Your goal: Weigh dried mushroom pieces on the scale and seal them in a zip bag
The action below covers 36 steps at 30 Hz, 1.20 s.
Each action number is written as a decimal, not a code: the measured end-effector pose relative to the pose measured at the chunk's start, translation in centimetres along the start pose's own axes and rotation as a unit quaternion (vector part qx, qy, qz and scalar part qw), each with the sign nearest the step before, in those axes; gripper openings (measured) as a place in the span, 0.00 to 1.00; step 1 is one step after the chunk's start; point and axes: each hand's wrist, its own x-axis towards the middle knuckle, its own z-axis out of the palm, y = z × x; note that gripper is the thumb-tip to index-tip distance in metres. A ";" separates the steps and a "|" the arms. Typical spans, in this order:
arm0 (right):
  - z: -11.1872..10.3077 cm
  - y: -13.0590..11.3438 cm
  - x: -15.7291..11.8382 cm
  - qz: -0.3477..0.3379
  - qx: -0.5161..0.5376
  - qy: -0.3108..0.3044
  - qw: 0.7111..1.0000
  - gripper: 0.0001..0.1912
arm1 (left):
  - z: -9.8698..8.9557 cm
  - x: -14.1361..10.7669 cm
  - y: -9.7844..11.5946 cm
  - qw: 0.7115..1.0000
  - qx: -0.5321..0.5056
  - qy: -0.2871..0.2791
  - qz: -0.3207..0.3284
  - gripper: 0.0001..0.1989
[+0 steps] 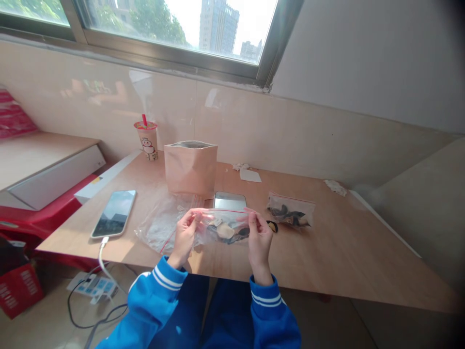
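A clear zip bag [225, 231] with a red seal strip is stretched between my two hands above the table's front edge; dark pieces and a pale flat piece show inside. My left hand [186, 235] pinches its upper left corner, and my right hand [260, 238] pinches the upper right one. Right of my right hand lies a second zip bag [291, 211] holding dark pieces. A small dark-and-yellow piece [271, 226] rests between that bag and my hand. Beside my left hand are flat clear bags [156, 228]. A silver device [229, 200] sits behind the held bag, partly covered.
An open brown paper pouch [191, 169] stands at the back, with a drink cup [147, 143] to its left. A phone [114, 213] on a white cable lies at the left. White paper [250, 175] and crumpled tissue [335, 187] lie near the wall. A power strip [93, 286] is on the floor.
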 end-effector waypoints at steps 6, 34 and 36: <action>-0.1 1.6 0.2 0.071 0.087 0.061 0.992 0.25 | 0.3 0.9 -0.5 1.000 -0.009 -0.015 -0.024 0.18; 0.5 -0.1 -1.1 0.035 0.120 0.178 0.976 0.22 | 0.6 -1.7 -3.5 0.960 -0.214 -0.160 -0.082 0.31; 0.8 -0.2 -1.8 0.040 0.115 0.138 0.983 0.21 | 1.7 -2.7 -3.4 0.954 -0.200 -0.201 -0.098 0.34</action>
